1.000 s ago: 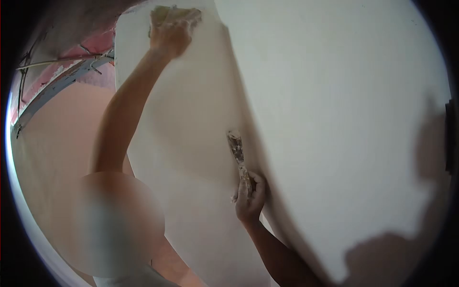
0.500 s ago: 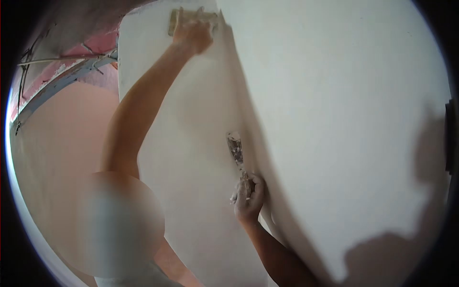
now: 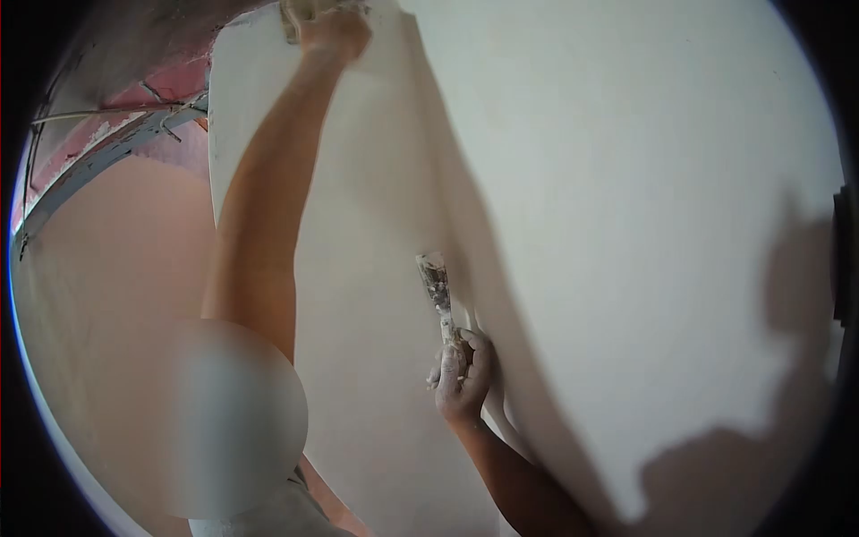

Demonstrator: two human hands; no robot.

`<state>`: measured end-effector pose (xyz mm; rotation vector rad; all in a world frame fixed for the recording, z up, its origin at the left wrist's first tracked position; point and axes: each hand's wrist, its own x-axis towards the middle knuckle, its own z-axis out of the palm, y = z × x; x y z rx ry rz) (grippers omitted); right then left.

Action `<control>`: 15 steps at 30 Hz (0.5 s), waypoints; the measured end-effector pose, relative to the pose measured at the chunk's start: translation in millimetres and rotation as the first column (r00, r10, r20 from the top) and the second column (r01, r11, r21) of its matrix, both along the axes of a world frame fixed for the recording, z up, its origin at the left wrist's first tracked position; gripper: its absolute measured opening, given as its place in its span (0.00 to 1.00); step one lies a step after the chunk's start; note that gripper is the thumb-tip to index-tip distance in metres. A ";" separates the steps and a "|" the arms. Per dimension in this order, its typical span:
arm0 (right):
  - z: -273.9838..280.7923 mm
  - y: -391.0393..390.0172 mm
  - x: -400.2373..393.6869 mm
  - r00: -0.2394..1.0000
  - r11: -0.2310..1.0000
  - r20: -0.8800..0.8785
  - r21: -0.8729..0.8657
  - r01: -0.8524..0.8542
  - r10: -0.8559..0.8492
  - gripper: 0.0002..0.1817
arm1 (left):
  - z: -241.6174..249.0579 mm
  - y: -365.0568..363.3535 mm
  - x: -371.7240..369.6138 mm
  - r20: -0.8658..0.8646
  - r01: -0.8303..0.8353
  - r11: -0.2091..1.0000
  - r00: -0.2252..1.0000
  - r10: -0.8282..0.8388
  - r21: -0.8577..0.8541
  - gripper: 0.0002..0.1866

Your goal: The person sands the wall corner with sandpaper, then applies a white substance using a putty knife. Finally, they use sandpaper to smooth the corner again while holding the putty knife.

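Note:
My left hand (image 3: 335,34) reaches high up the white wall (image 3: 358,224), its fingers pressed over a flat, yellowish rectangular tool (image 3: 290,21). The tool lies against the wall near the top edge of view, and its exact kind is blurred and partly hidden. Lower down, my right hand (image 3: 463,376) is closed around the handle of a putty knife (image 3: 436,283). Its narrow blade points upward and is smeared with dark and white filler. Whitish residue coats the right fingers. A round blur hides my left upper arm.
A second white wall face (image 3: 626,224) meets this one on the right and carries dark shadows. At upper left, cords or wires (image 3: 107,114) hang before a pink, chipped arch (image 3: 98,143). A pinkish wall (image 3: 125,268) stands at the left.
My left hand has moved up and a little left along the wall with the yellowish tool. The putty knife in my right hand has shifted only slightly; the view has moved a little.

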<state>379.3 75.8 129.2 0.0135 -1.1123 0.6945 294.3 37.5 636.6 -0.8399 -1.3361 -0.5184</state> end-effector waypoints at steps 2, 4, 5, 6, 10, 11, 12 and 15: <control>-0.8 5.7 1.8 1.000 0.999 0.018 0.048 0.006 -0.007 0.13 | -20.7 15.4 11.8 -0.012 0.158 0.987 0.987 -0.159 -0.041 0.25; -2.5 3.0 -2.4 0.999 0.999 -0.016 -0.007 -0.050 0.050 0.14 | -31.5 3.4 3.0 -0.127 0.100 0.983 0.985 -0.120 -0.153 0.26; -4.2 5.0 -6.6 0.998 0.999 -0.043 -0.019 -0.048 0.047 0.14 | -14.8 19.1 -19.7 -0.267 0.031 0.995 0.964 -0.005 0.093 0.26; -3.0 4.1 -8.0 0.998 0.999 -0.046 -0.022 -0.050 0.049 0.14 | 3.2 6.5 -20.4 -0.115 0.066 0.998 0.991 -0.065 0.005 0.26; -4.3 5.4 -0.2 0.999 0.999 -0.001 0.013 -0.037 0.037 0.14 | -10.0 0.9 22.8 0.056 -0.036 0.991 0.997 0.043 -0.128 0.27; -6.7 8.1 -1.1 0.998 0.998 -0.005 0.014 -0.067 0.067 0.14 | -9.9 21.8 20.7 0.135 0.158 0.966 0.982 -0.132 -0.206 0.26; -4.8 4.7 -0.7 0.997 0.997 -0.025 0.007 -0.078 0.078 0.14 | -23.4 20.6 15.9 -0.041 0.180 0.979 0.982 -0.185 -0.098 0.26; -0.6 -0.3 2.4 0.996 0.996 0.001 -0.037 -0.085 0.085 0.13 | 14.4 4.8 4.2 0.041 0.028 0.994 0.999 -0.024 -0.109 0.26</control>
